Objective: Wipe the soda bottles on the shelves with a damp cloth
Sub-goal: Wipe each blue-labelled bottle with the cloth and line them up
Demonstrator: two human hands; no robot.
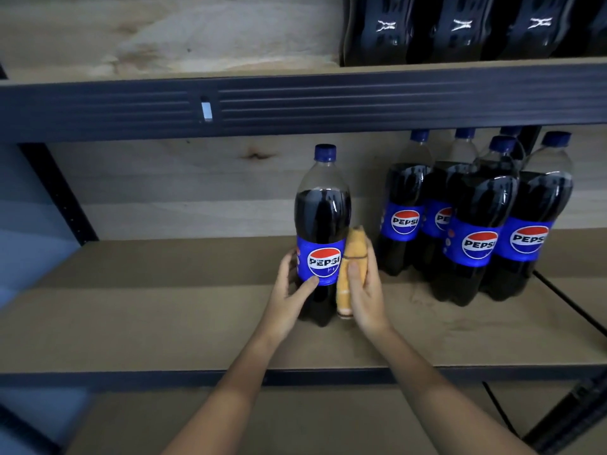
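The fingers of the right hand (364,290) are seen curled round a folded yellow cloth (351,270), the thumb laid across its front, and the cloth is pressed against the right side of a single soda bottle (323,231) at the height of the blue label. The fingers of the left hand (290,290) are wrapped round the opposite side of the same bottle, the thumb resting on the lower edge of the label, so that the bottle is steadied upright on the middle shelf (164,307). The bottle is set apart, to the left of a cluster of bottles (476,224) standing together on the same shelf, well apart from both hands. Further bottles (460,27) are shown in a row on the upper shelf (164,37), only their lower parts being in view. Dampness of the cloth cannot be judged. Progress is judged to be partial at most: one bottle is being wiped along its side, and its neck and cap (325,152) are not reached by the cloth at this moment. Whether the cluster and the upper row have been wiped cannot be told, as no visible difference in cleanness is shown; they are taken as possibly remaining.
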